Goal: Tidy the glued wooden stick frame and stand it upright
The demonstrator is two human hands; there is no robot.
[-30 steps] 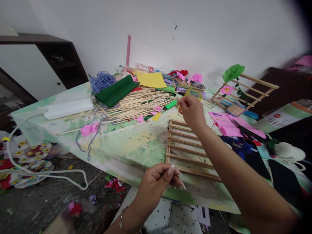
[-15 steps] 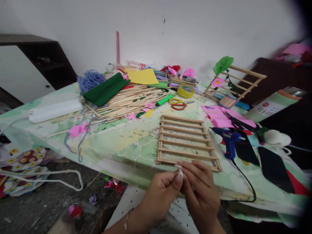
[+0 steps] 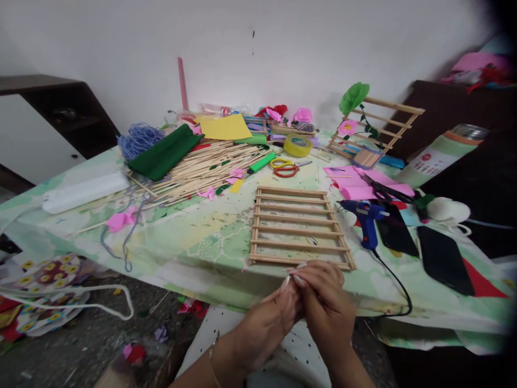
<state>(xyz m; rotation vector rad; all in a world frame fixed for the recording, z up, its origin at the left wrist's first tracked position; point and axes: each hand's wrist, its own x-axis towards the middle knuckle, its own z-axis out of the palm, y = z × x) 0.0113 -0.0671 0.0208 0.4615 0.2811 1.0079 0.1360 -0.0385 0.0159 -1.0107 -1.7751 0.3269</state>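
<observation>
My left hand (image 3: 270, 311) and my right hand (image 3: 329, 302) meet over my lap at the table's front edge. Their fingertips press together, and both hands are closed. Whatever lies between the fingers, if anything, is hidden. Just beyond them a ladder-like frame of thin wooden sticks (image 3: 297, 231) rests flat on the table, with several crossbars between two side rails. To its right lies a blue hot glue gun (image 3: 367, 220), its nozzle pointing toward the frame.
Behind the frame are scissors (image 3: 286, 168), yellow tape (image 3: 298, 145) and many loose sticks (image 3: 202, 170). A decorated stick rack (image 3: 377, 132) and a bottle (image 3: 440, 153) stand back right. Two phones (image 3: 444, 258) lie right. The glue gun's cord (image 3: 404, 285) loops near the edge.
The view has shifted, so the table's things appear slightly farther left. My left hand's fingers have straightened somewhat, and the right fingers have closed over its tips. The stick frame stays put.
</observation>
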